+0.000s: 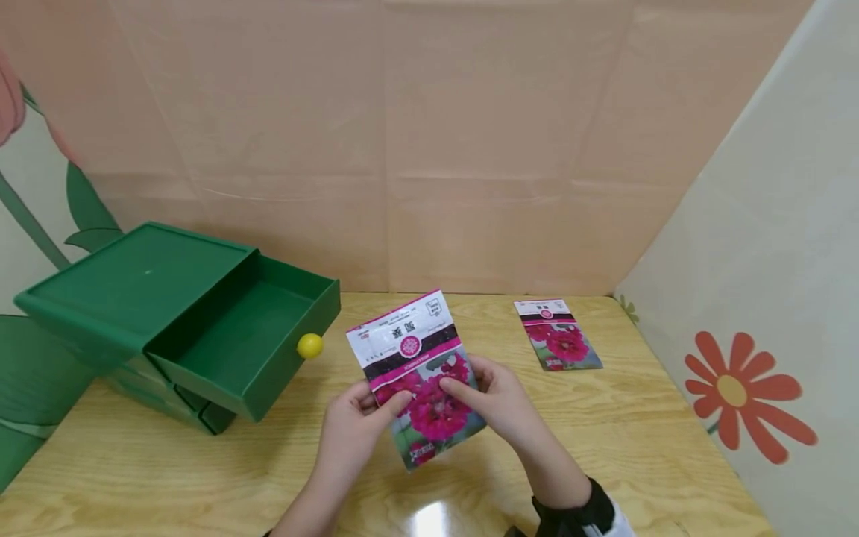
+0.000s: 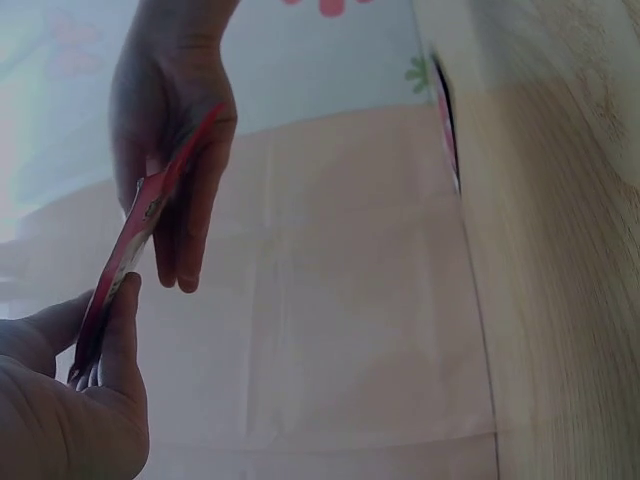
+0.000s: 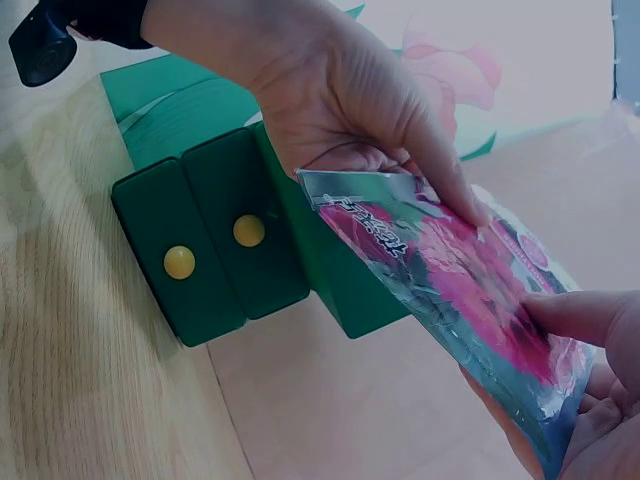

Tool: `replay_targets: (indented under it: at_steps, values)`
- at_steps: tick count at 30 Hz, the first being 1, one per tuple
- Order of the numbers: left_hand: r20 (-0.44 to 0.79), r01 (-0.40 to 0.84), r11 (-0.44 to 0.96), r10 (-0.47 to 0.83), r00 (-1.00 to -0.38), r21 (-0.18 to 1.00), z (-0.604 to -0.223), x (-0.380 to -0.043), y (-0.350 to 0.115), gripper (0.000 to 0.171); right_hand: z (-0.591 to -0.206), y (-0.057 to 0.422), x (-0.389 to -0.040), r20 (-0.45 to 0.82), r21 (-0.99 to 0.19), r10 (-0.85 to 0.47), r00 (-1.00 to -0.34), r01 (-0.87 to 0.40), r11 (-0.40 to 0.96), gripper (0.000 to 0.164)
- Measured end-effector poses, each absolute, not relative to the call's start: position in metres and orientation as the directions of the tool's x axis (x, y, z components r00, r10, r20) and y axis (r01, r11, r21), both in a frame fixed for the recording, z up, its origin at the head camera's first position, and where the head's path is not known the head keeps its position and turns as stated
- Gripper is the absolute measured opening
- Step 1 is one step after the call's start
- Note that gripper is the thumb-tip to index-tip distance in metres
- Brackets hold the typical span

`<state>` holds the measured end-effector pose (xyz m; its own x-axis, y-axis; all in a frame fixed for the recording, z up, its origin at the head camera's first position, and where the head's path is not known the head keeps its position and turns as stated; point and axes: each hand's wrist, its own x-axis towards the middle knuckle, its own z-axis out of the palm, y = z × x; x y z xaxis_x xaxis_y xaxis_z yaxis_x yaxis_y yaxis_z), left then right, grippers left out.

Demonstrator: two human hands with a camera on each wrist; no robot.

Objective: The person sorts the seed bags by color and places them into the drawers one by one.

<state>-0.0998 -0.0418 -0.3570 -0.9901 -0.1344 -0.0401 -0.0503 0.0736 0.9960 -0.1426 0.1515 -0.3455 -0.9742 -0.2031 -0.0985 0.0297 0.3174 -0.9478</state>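
A flower seed packet (image 1: 429, 373) with a white top and pink blossoms is held tilted above the table, between both hands. My left hand (image 1: 356, 421) pinches its left edge, thumb on the printed face. On the opposite edge, my right hand (image 1: 499, 395) grips it the same way, with the thumb over the flower picture. The right wrist view shows the packet (image 3: 460, 290) slanting between the two thumbs. In the left wrist view the packet (image 2: 125, 250) appears nearly edge-on. A second, similar seed packet (image 1: 562, 335) lies flat on the table to the right.
At the left stands a green drawer cabinet (image 1: 144, 287). Its top drawer (image 1: 268, 350), with a yellow round knob (image 1: 309, 345), is pulled out and bare inside. Two lower drawers with yellow knobs (image 3: 179, 262) are closed. A peach sheet (image 1: 470, 149) hangs behind the wooden table (image 1: 604, 462).
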Motion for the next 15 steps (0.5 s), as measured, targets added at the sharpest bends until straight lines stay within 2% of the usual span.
replay_targets:
  at_steps: [7,13,15]
  values:
    - [-0.006,-0.029,0.141,-0.165,-0.986,0.990,-0.351,-0.090,-0.045,0.036,-0.347,0.155,-0.139,-0.043,-0.938,-0.263,-0.964,-0.052,0.342,0.045]
    - [0.179,0.120,0.224,-0.266,-0.947,0.967,-0.337,-0.075,-0.055,0.027,-0.346,0.167,-0.143,0.133,-0.927,-0.394,-0.909,-0.255,0.274,0.044]
    - [0.199,0.125,0.246,-0.303,-0.932,0.961,-0.331,-0.070,-0.061,0.023,-0.346,0.172,-0.146,0.179,-0.920,-0.421,-0.889,-0.303,0.249,0.042]
